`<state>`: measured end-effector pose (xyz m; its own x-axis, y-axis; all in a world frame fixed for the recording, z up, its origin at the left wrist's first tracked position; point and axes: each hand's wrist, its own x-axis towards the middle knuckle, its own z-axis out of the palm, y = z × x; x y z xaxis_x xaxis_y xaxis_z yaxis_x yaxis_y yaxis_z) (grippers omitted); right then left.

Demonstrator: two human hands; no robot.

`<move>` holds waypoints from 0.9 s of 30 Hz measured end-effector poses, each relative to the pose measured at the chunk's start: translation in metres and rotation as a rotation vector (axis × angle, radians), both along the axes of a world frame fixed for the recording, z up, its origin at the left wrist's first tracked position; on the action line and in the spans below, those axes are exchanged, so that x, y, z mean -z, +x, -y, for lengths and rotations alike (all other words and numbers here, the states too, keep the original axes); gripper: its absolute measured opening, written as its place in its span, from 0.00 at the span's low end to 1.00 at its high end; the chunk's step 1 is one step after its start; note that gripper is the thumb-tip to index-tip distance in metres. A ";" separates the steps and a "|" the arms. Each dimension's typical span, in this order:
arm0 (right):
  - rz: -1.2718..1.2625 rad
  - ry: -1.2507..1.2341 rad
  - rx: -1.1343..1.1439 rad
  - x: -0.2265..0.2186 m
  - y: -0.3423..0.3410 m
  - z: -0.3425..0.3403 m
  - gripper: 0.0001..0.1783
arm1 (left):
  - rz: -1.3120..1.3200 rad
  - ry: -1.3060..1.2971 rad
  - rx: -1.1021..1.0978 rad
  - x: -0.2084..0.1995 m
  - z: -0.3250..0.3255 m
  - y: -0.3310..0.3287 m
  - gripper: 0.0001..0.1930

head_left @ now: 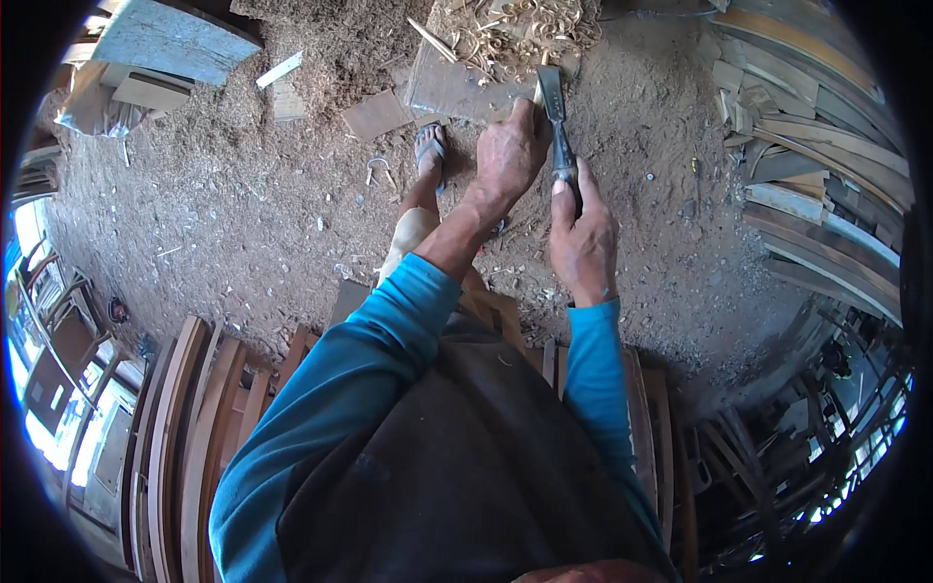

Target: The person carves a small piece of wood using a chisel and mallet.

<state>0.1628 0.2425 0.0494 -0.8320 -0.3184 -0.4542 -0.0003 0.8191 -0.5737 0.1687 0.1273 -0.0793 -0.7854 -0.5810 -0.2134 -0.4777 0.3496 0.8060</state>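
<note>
My right hand [584, 233] is closed around the handle of a chisel [557, 121], its dark broad blade pointing away from me. The thumb lies along the handle. Just to its left, my left hand [509, 163] is wrapped round a slim pale wooden stick [538, 94]; the stick's lower part is hidden in the fist. The blade lies alongside the stick's far end; I cannot tell whether they touch. Below them, a flat board [457, 95] lies on the ground, with curled wood shavings [525, 39] heaped over its far part.
Sawdust and scraps cover the dirt floor [292, 219]. My sandalled foot [431, 151] is left of the hands. Stacked offcuts [807, 185] line the right side. Long planks [209, 418] stand near on the left, and a pale blue panel [175, 39] lies at the far left.
</note>
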 end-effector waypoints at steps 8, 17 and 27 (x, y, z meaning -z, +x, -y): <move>-0.056 -0.113 0.068 0.047 -0.013 -0.003 0.31 | -0.052 -0.032 -0.052 0.001 0.001 -0.007 0.14; 0.350 -0.421 0.319 0.019 -0.020 -0.014 0.21 | 0.001 0.325 -0.027 -0.030 0.010 0.045 0.18; -0.023 -0.147 0.041 -0.004 0.037 -0.028 0.30 | -0.068 0.624 -0.126 -0.016 0.010 0.030 0.21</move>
<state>0.1995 0.2710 0.0529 -0.8553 -0.3460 -0.3857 0.0168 0.7255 -0.6880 0.1982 0.1171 -0.0638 -0.7429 -0.4521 -0.4937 -0.4253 -0.2508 0.8696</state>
